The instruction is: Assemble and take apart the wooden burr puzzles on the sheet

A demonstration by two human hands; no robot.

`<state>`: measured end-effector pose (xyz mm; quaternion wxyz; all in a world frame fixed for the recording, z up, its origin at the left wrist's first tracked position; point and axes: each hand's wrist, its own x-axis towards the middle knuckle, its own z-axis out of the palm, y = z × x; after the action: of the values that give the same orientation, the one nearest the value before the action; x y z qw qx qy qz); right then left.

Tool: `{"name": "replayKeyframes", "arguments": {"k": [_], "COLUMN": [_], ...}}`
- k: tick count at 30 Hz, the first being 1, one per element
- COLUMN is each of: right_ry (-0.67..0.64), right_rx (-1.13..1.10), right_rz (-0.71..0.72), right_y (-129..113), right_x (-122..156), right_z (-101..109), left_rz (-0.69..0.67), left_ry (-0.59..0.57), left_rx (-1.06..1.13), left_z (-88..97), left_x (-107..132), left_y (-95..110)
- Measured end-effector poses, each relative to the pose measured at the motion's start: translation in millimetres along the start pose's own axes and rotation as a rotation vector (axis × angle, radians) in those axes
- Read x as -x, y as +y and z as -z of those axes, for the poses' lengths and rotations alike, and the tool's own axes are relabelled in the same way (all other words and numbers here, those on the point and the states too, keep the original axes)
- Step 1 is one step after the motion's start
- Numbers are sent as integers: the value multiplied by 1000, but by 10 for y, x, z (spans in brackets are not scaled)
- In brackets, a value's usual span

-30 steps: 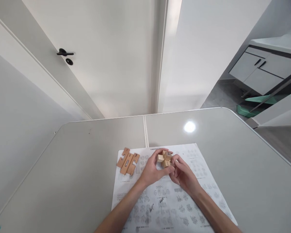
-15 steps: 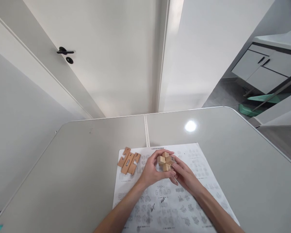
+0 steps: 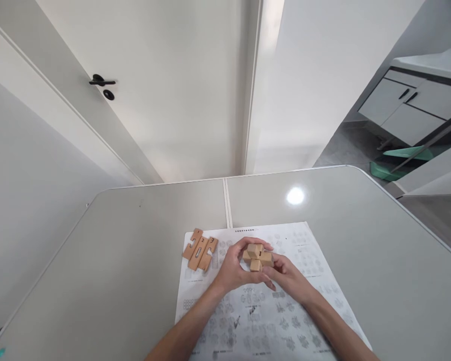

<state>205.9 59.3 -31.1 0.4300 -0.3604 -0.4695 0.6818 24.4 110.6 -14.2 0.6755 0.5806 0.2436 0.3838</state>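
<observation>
Between my two hands, above a printed sheet, is a wooden burr puzzle [image 3: 256, 256] made of pale interlocking blocks. My left hand [image 3: 233, 265] curves around its left side, fingers over the far side and thumb along the near side. On the right, my right hand [image 3: 287, 275] pinches the puzzle's lower right part with thumb and fingers. Some of the fingertips are hidden behind the blocks. Left of my left hand, flat notched wooden pieces marked 1, 2 and 3 [image 3: 200, 250] lie side by side on the sheet's upper left corner.
The white sheet [image 3: 263, 321] carries rows of small printed puzzle diagrams and lies on a grey table [image 3: 135, 271]. A seam crosses the table's far half. Behind stand a door with a black handle [image 3: 102, 81] and, at right, a white cabinet [image 3: 413, 103].
The burr puzzle has been tilted and turned in my hands, so different block faces show and the number on one block is out of sight. The numbered flat pieces have stayed put.
</observation>
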Motion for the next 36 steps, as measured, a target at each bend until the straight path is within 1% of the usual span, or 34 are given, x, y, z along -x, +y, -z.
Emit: {"name": "replayKeyframes", "arguments": {"k": [7,11,15,17,20,23,28,36], "right_ry": [84,127,155,199,309,373,387,411], "right_rx": [125,145,163,194,237,257,232,184], "right_rz": [-7,16,33,59,100,97,80,78], "right_y": [70,74,51,51,77,119,136,100], "right_x": [34,35,39,38,28,13,-2,-22], "right_z": [27,1,-31,-39,-47,-54,-67,-100], "left_rz": [-33,-36,-48,-53,-84,-106,-83,-89], "left_ry": [41,79,84,95,134,147,136,126], "left_rx": [-127,-172,-214,-255,-315,-295,-273,-285], "left_z": [-34,-34,-39,-55,-84,-100,-99,-106], "left_x": [21,18,28,33,30,18,11,11], "left_y": [55,77,76,67,45,26,32,58]}}
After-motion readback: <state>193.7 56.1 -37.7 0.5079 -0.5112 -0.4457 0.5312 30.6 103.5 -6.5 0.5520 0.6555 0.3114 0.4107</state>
